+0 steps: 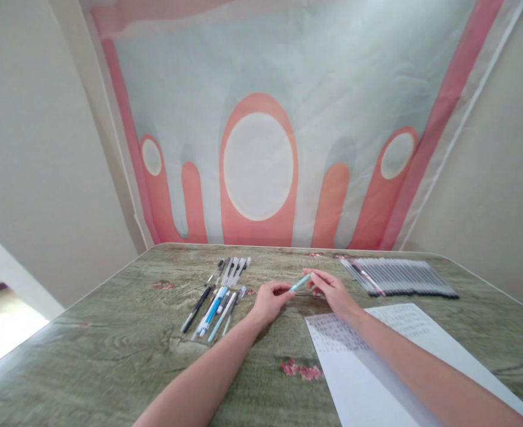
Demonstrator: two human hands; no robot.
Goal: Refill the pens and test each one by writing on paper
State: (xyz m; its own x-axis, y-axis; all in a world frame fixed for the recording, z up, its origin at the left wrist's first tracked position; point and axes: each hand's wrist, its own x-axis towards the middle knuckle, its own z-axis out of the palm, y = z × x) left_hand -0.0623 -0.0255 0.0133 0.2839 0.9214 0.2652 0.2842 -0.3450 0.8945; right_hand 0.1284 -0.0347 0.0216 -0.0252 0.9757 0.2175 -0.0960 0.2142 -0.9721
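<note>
A light teal pen [300, 282] is held between my two hands above the middle of the table. My left hand [271, 301] pinches its lower left end. The fingers of my right hand [331, 290] close on its upper right end. To the left of my left hand lie a blue and white pen [213, 311], a black pen [196, 309] and several other pens. Behind them is a small group of clear pens with dark parts [236, 271]. My right forearm passes over a white sheet with rows of handwriting [354, 379].
A long row of clear pens with dark tips [404, 277] lies at the back right, with a pink and white pen [368, 279] near its left end. The wood-patterned table [123, 344] has printed pink flowers. A wall hanging [261, 231] stands behind the table's far edge.
</note>
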